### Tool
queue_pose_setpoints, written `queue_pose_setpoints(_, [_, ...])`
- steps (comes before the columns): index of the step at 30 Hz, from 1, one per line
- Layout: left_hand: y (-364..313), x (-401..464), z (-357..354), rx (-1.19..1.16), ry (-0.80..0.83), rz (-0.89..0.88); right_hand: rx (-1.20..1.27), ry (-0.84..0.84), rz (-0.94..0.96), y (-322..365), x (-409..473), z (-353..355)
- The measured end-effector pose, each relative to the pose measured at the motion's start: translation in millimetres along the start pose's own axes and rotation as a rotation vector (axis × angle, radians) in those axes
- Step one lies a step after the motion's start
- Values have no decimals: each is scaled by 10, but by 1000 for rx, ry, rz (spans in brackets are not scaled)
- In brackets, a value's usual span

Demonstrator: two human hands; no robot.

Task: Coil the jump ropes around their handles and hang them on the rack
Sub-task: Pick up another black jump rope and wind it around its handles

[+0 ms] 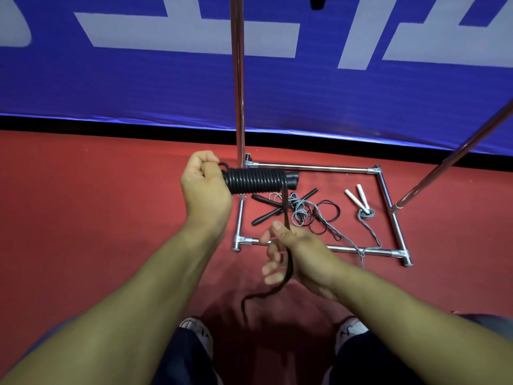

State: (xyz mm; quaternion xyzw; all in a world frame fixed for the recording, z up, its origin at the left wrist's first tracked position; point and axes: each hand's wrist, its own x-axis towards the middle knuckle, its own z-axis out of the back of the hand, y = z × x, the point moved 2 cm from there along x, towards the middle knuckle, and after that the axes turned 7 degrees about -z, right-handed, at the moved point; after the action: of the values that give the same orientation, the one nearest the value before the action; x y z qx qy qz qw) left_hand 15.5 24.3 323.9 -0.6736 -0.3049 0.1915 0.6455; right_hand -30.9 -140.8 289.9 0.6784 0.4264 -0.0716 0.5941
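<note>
The left hand (204, 187) grips one end of a pair of black jump-rope handles wrapped in tight black rope coils (255, 180), held level above the chrome tube rack base (313, 168). The loose black rope tail (287, 245) drops from the coils through the right hand (291, 251), which seems to pinch it, though blurred.

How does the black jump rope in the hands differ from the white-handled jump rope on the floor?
The black jump rope is wound in tight coils around its handles, while the white-handled jump rope lies loose with its grey cord trailing over the rack base. The black one is held up by the left hand, its free end in the right hand; the white-handled one rests on the red floor, untouched. Both are off the rack's poles.
</note>
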Motion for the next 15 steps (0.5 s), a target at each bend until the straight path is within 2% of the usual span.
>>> queue_pose_setpoints(2, [-8, -2, -2, 18, -21, 1, 5, -153, 76, -66, 41, -16])
queue_pose_setpoints(4, [-45, 43, 33, 28, -106, 16, -262, -372, 261, -78, 26, 9])
queue_pose_setpoints(5, [-60, 82, 63, 26, -162, 24, -355, -430, 360, -68, 3, 10])
queue_pose_setpoints(7, [-77, 160, 130, 25, -238, 33, -368, -357, 426, -63, -19, -11])
queue_pose_setpoints(9, [-89, 192, 154, 20, -218, 41, -439, -203, 373, -82, 3, -40])
queue_pose_setpoints(11, [-98, 163, 123, 3, -112, 53, -502, -79, 228, -65, -2, -67])
queue_pose_setpoints(15, [-123, 24, 8, -45, 133, 81, -212, 20, -40, -76, -10, -86])
